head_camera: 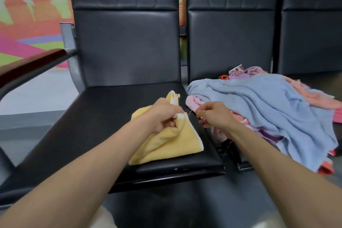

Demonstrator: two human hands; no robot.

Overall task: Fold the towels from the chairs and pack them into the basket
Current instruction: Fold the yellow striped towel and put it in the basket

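A yellow towel (172, 142) with white edging lies bunched on the right part of the left black chair seat (88, 126). My left hand (162, 114) grips a gathered corner of it, fingers curled round the cloth. Just to the right, my right hand (212, 114) pinches a thin loose thread that runs from the towel's white edge. On the neighbouring seat sits a heap of towels: a large light blue towel (268, 109) on top, a pink towel (194, 102) at its left edge, and peach and purple ones beneath. No basket is in view.
Three black padded chairs stand in a row; the middle chair's back (229, 33) rises behind the heap. A metal armrest with a dark wooden top (37, 63) juts out at the left. Grey floor and a colourful mural wall (27, 24) lie beyond it.
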